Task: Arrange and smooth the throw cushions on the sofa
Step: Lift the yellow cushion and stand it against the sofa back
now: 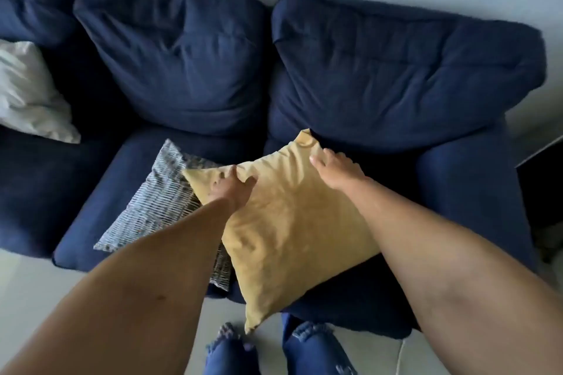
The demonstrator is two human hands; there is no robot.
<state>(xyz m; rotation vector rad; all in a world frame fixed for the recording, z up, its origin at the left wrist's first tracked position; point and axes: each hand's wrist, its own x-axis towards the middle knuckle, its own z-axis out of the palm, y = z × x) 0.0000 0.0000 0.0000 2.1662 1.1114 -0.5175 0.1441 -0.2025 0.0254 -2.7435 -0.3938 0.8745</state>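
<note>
A yellow cushion (292, 222) lies flat on the seat of the dark blue sofa (396, 70), its near corner hanging over the front edge. My left hand (233, 189) grips the cushion near its far left corner, fingers pinching the fabric. My right hand (338, 169) rests on the cushion's far right edge with fingers curled over it. A grey patterned cushion (155, 201) lies flat beside it on the left, partly covered by the yellow one and my left arm. A white cushion (27, 91) leans at the far left of the sofa.
Two big blue back cushions (182, 52) stand against the wall. The sofa's right armrest (469, 192) is beside the yellow cushion. My knees in blue jeans (307, 347) are close to the sofa's front. A dark piece of furniture (542, 186) stands at the right.
</note>
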